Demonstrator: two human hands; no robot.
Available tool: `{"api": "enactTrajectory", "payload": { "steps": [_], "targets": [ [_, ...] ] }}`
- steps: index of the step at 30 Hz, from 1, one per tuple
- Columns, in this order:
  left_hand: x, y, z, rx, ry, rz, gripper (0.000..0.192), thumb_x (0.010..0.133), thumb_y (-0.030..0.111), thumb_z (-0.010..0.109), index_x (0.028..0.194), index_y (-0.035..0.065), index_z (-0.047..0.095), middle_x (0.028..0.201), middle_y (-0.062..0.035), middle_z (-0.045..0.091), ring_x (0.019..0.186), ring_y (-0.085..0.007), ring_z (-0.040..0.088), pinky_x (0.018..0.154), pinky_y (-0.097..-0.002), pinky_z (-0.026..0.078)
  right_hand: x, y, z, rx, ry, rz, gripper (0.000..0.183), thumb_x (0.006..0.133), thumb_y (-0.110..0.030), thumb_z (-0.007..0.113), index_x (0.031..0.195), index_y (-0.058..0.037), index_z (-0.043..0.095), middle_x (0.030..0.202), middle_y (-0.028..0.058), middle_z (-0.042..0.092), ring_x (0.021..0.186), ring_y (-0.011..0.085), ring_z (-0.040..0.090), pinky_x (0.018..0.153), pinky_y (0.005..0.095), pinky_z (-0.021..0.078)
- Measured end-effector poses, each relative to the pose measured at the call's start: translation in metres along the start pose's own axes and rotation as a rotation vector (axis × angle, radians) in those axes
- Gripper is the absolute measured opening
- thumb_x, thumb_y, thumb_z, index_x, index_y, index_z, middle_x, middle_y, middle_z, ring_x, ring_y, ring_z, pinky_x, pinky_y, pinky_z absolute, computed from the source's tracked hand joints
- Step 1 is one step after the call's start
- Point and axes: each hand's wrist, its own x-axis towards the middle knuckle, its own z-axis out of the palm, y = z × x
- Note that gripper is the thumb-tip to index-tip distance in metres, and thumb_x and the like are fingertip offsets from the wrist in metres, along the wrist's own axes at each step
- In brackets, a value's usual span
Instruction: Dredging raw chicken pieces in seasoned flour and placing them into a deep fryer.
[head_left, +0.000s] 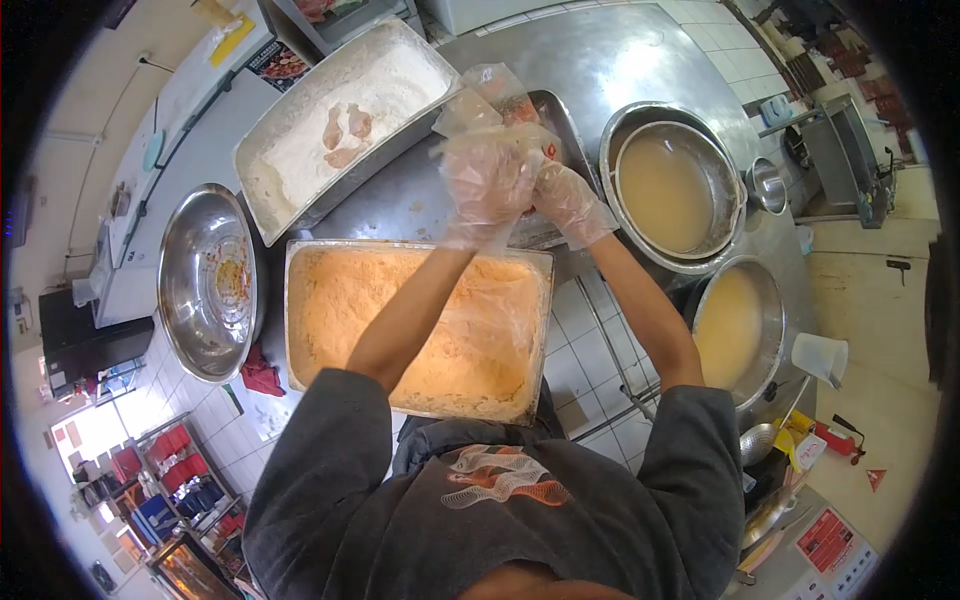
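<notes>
My left hand (487, 184) and my right hand (566, 195), both in clear plastic gloves, are close together above a metal tray (574, 135). Between and beyond them is a clear plastic bag with red print (517, 109), which my right hand's fingers grip at its near edge; my left hand overlaps it, its fingers blurred and partly hidden. Below my forearms sits a deep metal pan of orange flour-like coating (341, 315) with a clear plastic sheet (495, 307) on it. At the upper left, raw chicken pieces (346, 135) lie in a metal pan of white flour (405, 67).
An empty steel bowl with reddish residue (225, 277) is at the left. To the right stand a bowl of cloudy liquid (667, 187), a pot of yellowish liquid (727, 322), a small steel bowl (769, 184) and a plastic jug (819, 356). A red cloth (262, 373) lies lower left.
</notes>
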Motion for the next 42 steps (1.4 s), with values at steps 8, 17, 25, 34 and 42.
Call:
{"api": "enactTrajectory", "payload": {
  "steps": [8,17,25,34,42],
  "targets": [
    [-0.022,-0.073,0.061,0.118,-0.552,-0.282,0.053,0.077,0.045,0.067,0.118,0.0127,0.062,0.101,-0.0119,0.067,0.095,-0.0289,0.063,0.088,-0.0377,0.048,0.012,-0.016,-0.012,0.448,-0.356,0.474,0.017,0.091,-0.019,0.052,0.102,-0.0095,0.062,0.093,0.0101,0.065,0.083,0.0291,0.065,0.071,0.0356,0.0524],
    [-0.001,-0.064,0.064,-0.316,-0.514,-0.373,0.061,0.074,0.037,0.07,0.125,0.0082,0.053,0.105,-0.0133,0.064,0.098,-0.0262,0.06,0.089,-0.0353,0.047,0.012,-0.015,-0.024,-0.036,-0.653,0.117,0.027,0.089,-0.019,0.051,0.113,-0.0144,0.06,0.089,0.0091,0.066,0.079,0.0243,0.065,0.072,0.0343,0.0526],
    [-0.007,-0.07,0.083,0.17,-0.48,0.132,0.058,0.08,0.04,0.062,0.128,0.0092,0.05,0.116,-0.0165,0.061,0.107,-0.0318,0.058,0.091,-0.0391,0.047,0.009,0.009,-0.032,0.129,-0.647,0.205,0.018,0.088,-0.016,0.049,0.096,-0.0107,0.064,0.086,0.0107,0.065,0.083,0.0262,0.064,0.075,0.0344,0.0518],
    [0.043,-0.086,0.054,0.25,-0.708,-0.362,0.07,0.078,0.053,0.058,0.134,0.0128,0.048,0.111,-0.0204,0.063,0.1,-0.0345,0.063,0.087,-0.0413,0.049,-0.008,-0.031,-0.082,0.169,-0.602,0.613,0.016,0.088,-0.016,0.052,0.088,-0.0068,0.065,0.087,0.0116,0.067,0.082,0.0268,0.066,0.072,0.0385,0.053],
    [0.026,-0.034,-0.015,-0.053,-0.953,-0.562,0.063,0.076,0.062,0.06,0.117,0.0139,0.063,0.095,-0.0172,0.069,0.092,-0.0344,0.065,0.079,-0.0395,0.05,-0.02,-0.016,-0.07,0.453,-0.352,0.656,0.023,0.09,-0.022,0.052,0.101,-0.0077,0.065,0.114,0.0148,0.061,0.105,0.0276,0.058,0.09,0.039,0.0474]
  ]
}}
